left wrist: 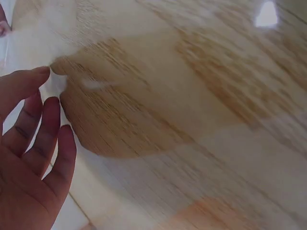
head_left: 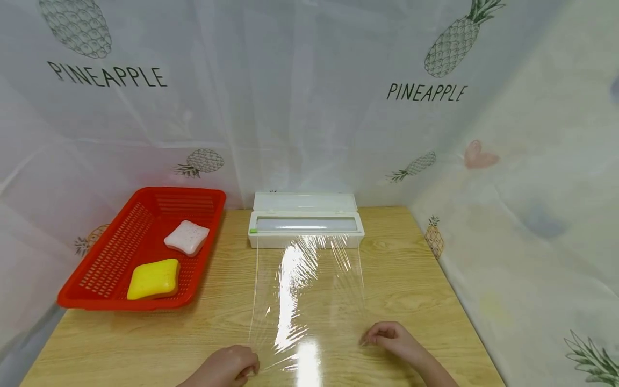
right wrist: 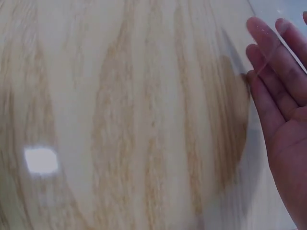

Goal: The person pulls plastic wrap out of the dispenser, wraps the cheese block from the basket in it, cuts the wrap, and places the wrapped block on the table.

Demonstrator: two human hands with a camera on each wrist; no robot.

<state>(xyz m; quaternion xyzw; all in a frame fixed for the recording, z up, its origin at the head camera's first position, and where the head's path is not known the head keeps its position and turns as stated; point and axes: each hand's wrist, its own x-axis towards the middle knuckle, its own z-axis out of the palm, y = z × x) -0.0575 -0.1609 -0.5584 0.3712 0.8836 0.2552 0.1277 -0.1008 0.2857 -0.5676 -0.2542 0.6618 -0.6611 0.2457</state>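
A sheet of clear plastic wrap (head_left: 324,290) stretches over the wooden table from a white wrap dispenser (head_left: 307,239), its lid raised at the back. At the sheet's near left corner, my left hand (head_left: 229,365) pinches the film between thumb and fingers. My right hand (head_left: 393,339) pinches the near right corner. In the left wrist view the left hand (left wrist: 41,139) has its thumb and fingertips at the film's edge. The right wrist view shows the right hand (right wrist: 283,100) with film across its fingers; the thumb is mostly hidden there.
A red plastic basket (head_left: 200,277) stands at the left of the table (head_left: 416,269), holding a yellow sponge (head_left: 153,279) and a white speckled sponge (head_left: 187,237). A green slider (head_left: 253,230) sits at the dispenser's left end. Pineapple-print sheeting (head_left: 309,107) hangs behind and at the sides.
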